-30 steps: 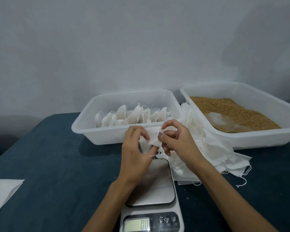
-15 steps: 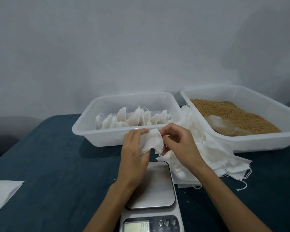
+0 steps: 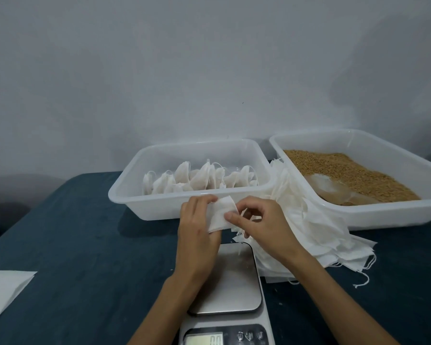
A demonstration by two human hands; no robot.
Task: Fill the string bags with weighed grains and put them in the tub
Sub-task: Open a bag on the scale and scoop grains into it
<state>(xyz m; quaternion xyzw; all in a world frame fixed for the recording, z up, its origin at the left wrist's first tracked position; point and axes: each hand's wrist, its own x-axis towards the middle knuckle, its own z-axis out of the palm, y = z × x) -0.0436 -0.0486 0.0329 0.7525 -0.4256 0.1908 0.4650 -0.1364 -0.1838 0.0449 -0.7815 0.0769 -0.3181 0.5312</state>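
Over the dark blue table [image 3: 72, 240], left hand [image 3: 197, 235] and right hand [image 3: 261, 220] now pinch the empty string bag [image 3: 222, 213], lifted slightly higher above the scale [image 3: 228, 282] than before, probably opening it for grains [image 3: 346, 170].

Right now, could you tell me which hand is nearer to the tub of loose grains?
Right. The right hand is beside the empty bag pile, toward the grain tub; the left hand is farther left.

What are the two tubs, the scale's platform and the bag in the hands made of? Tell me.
Tubs: likely plastic, translucent white, glossy, with moulded rolled rims.
Scale platform: apparently brushed steel, grey with a dull sheen.
String bag, held by the left hand and right hand: thin white non-woven fabric or filter paper; it creases softly, matte.
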